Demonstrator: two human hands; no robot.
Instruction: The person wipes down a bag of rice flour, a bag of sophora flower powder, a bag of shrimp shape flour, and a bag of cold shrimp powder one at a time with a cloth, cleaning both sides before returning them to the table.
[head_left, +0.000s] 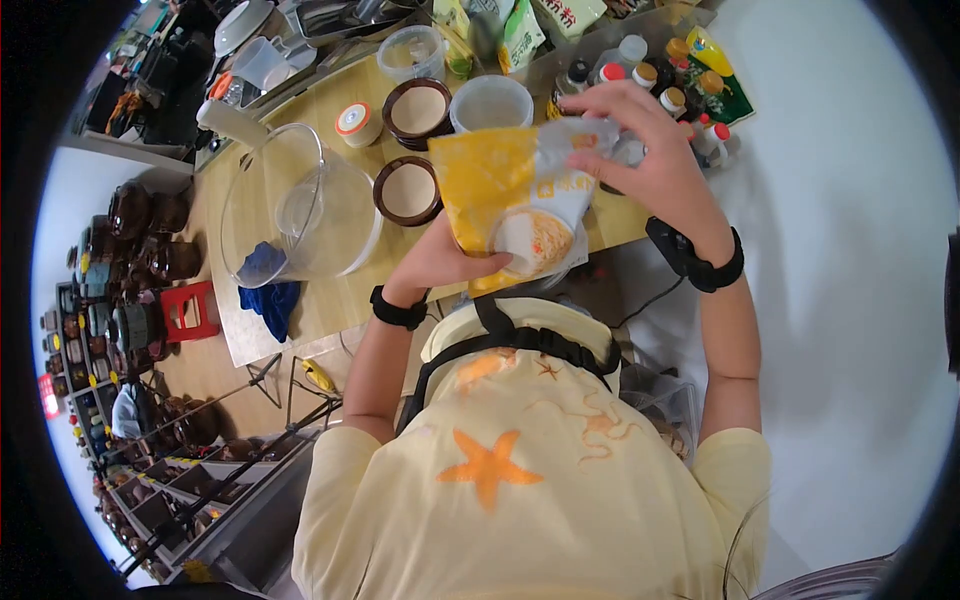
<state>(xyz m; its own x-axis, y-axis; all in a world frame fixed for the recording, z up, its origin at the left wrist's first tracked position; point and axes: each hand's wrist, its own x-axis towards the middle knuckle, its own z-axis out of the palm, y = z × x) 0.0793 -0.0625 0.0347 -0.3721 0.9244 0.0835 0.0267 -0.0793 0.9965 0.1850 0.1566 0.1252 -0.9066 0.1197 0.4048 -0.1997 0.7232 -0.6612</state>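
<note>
I hold a yellow and white food packet over the near edge of the wooden table. My left hand grips its lower end from beneath. My right hand pinches its top corner, fingers curled over the silvery seal. Both wrists wear black bands. The packet's front shows a bowl of noodles or grain.
A large clear mixing bowl stands at the left of the table, a blue cloth by it. Two brown-rimmed dishes, a clear plastic tub, a small lidded jar and several spice bottles lie beyond the packet. Shelves of pots fill the left.
</note>
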